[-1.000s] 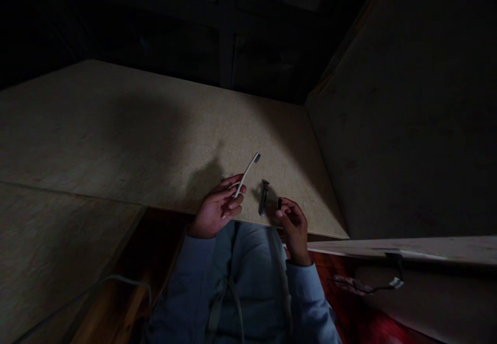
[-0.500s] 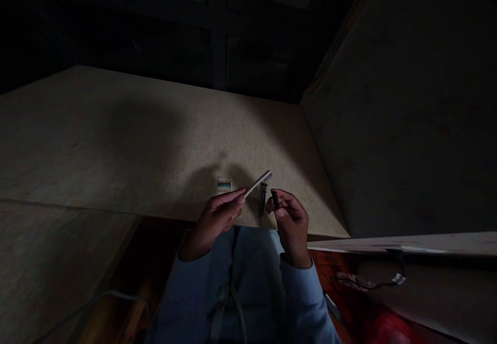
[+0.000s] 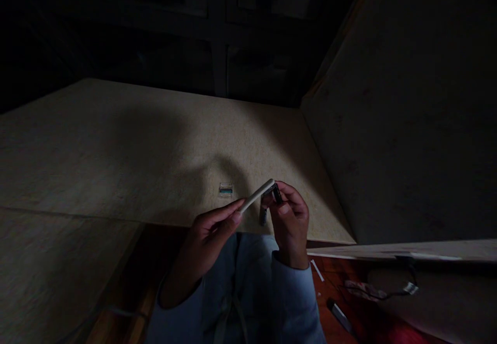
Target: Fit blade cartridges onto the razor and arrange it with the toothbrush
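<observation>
Pinching toothbrush [image 3: 256, 197] in left hand [image 3: 207, 235], black piece [image 3: 277, 194] in right hand [image 3: 290, 222], cord label [image 3: 410, 288] unreadable

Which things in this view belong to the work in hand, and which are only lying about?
Job, apparently:
toothbrush, in the left hand
small black piece, in the right hand

Lying about:
clear case
dark handle, perhaps related
white strip

A toothbrush [image 3: 256, 196] and desk [image 3: 267, 142] suggest a home.
</observation>
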A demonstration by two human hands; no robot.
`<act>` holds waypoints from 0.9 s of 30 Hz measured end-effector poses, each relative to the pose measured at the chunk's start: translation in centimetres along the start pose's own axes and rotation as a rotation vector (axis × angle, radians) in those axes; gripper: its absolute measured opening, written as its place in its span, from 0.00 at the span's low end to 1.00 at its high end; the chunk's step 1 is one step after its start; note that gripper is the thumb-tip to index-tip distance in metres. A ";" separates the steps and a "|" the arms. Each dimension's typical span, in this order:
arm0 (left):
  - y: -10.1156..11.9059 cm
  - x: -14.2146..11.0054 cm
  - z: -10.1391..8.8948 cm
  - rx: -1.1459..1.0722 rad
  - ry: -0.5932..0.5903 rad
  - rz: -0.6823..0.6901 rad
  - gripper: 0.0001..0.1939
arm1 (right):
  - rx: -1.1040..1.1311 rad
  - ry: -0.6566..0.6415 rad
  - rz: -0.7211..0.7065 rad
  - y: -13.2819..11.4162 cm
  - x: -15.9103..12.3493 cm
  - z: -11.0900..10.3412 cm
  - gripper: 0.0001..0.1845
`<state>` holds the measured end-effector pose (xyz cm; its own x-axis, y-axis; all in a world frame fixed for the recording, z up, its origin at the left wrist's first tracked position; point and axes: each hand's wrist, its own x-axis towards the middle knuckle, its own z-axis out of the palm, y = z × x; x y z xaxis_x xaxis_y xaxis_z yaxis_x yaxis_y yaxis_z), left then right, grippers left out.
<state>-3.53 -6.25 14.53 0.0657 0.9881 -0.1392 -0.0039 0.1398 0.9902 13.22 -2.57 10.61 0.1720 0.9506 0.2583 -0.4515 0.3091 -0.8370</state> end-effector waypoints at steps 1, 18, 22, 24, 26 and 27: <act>0.0 0.0 0.1 0.018 0.003 0.007 0.23 | 0.005 0.001 0.001 0.0 -0.1 0.0 0.18; 0.3 -0.5 0.4 0.189 -0.113 0.035 0.18 | 0.006 0.114 0.086 0.3 -1.2 -1.8 0.19; -0.1 -0.4 0.3 0.186 -0.139 0.021 0.18 | -0.042 0.129 0.080 0.3 -1.2 -1.7 0.22; -0.3 -0.3 0.2 0.190 -0.153 0.012 0.18 | -0.069 0.142 0.073 0.4 -1.2 -1.7 0.24; -0.3 -0.3 0.1 0.198 -0.169 0.004 0.18 | -0.076 0.154 0.057 0.6 -1.1 -1.9 0.25; -0.3 -0.3 0.0 0.205 -0.175 -0.001 0.18 | -0.075 0.158 0.049 0.7 -1.1 -2.0 0.25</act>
<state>-3.51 -6.61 14.27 0.2375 0.9592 -0.1535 0.1977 0.1070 0.9744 14.47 -3.50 8.78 0.2892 0.9467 0.1423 -0.3973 0.2539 -0.8819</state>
